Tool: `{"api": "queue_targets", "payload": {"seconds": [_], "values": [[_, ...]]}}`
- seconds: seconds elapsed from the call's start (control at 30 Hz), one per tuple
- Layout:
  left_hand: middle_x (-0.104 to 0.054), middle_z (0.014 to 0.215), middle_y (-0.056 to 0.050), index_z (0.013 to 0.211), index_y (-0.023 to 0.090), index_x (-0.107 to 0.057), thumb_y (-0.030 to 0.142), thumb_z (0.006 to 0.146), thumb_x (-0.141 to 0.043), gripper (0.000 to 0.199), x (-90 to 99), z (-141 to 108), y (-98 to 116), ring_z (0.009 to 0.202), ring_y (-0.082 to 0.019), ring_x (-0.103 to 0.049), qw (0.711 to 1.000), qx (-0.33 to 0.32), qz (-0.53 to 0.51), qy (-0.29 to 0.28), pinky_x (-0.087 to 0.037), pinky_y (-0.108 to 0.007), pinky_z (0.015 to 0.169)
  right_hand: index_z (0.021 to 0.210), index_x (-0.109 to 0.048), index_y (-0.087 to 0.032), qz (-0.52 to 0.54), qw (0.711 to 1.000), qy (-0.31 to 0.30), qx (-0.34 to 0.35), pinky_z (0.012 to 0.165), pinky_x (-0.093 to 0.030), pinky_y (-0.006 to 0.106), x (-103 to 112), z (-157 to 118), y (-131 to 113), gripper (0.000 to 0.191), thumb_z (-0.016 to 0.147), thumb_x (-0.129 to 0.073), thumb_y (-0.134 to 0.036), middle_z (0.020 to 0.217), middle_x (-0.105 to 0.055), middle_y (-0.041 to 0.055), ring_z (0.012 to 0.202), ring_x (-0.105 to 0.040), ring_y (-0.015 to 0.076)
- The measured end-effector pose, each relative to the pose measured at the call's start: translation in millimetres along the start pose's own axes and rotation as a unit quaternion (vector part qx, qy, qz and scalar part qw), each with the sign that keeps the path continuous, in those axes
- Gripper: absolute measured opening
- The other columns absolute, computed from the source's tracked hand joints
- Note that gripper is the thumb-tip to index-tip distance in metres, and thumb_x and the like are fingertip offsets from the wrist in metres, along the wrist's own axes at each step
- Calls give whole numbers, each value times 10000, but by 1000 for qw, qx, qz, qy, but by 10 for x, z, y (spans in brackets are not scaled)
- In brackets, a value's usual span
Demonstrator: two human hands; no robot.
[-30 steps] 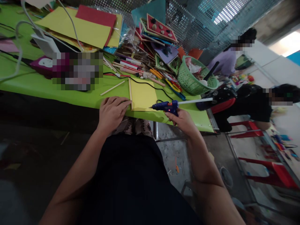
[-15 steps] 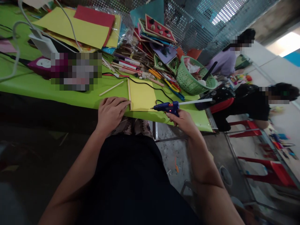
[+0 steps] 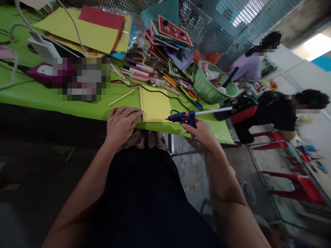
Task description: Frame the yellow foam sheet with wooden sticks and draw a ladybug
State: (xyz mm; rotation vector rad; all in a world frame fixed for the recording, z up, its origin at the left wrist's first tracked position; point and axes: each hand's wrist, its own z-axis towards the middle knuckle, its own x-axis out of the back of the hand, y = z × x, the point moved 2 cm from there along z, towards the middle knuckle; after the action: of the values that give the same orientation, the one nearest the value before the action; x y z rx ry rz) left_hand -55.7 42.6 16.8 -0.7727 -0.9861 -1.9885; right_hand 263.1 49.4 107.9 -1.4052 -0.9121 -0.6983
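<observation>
A yellow square card (image 3: 156, 105) lies near the front edge of the green table, with a thin wooden stick (image 3: 141, 103) along its left side. My left hand (image 3: 123, 120) rests flat on the table at the card's left, fingertips touching the lower end of that stick. In my right hand (image 3: 200, 131) is a blue hot glue gun (image 3: 183, 117), gripped by its handle. Its nozzle points left, at the card's lower edge near the right corner; whether it touches cannot be made out. A white glue stick (image 3: 214, 111) juts from the gun's back.
Another wooden stick (image 3: 121, 97) lies left of the card. The gun's black cord (image 3: 155, 90) crosses the card's top. Behind are pens (image 3: 137, 70), scissors (image 3: 190, 93), a green basket (image 3: 207, 86) and coloured paper (image 3: 77, 31). Two people sit to the right.
The whole view has shifted slightly left. Both hands, the card and the glue gun keep nearly the same places relative to each other.
</observation>
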Motion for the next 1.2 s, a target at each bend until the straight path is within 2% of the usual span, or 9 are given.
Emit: {"api": "queue_targets", "payload": {"seconds": [0.23, 0.5, 0.87, 1.07, 1.2], "values": [[-756, 1360, -10, 1372, 390, -704, 295, 1081, -462, 391, 32, 9, 17, 1276, -316, -625, 1000, 4, -4, -7, -425, -534, 1081, 861, -703, -220, 9, 999, -23, 25, 601, -403, 344, -102, 69, -138, 417, 894, -635, -629, 633, -653, 37, 660, -628, 243], [-751, 1364, -14, 1363, 369, -709, 328, 1090, -446, 381, 7, 12, 9, 1293, -319, -617, 1000, 6, -3, -5, -409, -531, 1100, 816, -667, -226, -9, 1000, -9, -10, 589, -406, 345, 20, -1, 23, 428, 885, -647, -647, 652, -666, 54, 648, -628, 245], [-751, 1367, -24, 1374, 376, -708, 324, 1084, -458, 386, 22, 19, 19, 1286, -329, -623, 1000, 8, -11, -4, -416, -553, 1098, 749, -647, -234, -11, 1000, 0, -9, 580, -402, 343, 24, -2, 37, 439, 885, -653, -651, 600, -643, 44, 638, -639, 252], [-750, 1367, -20, 1379, 387, -703, 341, 1089, -460, 381, -5, 17, -7, 1289, -322, -621, 1000, 8, -10, -5, -410, -547, 1105, 784, -648, -221, 37, 999, 2, -23, 554, -374, 323, 77, -31, 155, 466, 859, -653, -680, 535, -557, -9, 525, -533, 188], [-745, 1371, -20, 1379, 396, -703, 309, 1073, -477, 391, -20, 15, -23, 1288, -323, -615, 1000, 12, -16, -4, -403, -545, 1107, 883, -685, -205, 89, 996, 12, -24, 534, -371, 311, 74, -24, 199, 488, 845, -697, -692, 595, -574, -17, 528, -496, 160]]}}
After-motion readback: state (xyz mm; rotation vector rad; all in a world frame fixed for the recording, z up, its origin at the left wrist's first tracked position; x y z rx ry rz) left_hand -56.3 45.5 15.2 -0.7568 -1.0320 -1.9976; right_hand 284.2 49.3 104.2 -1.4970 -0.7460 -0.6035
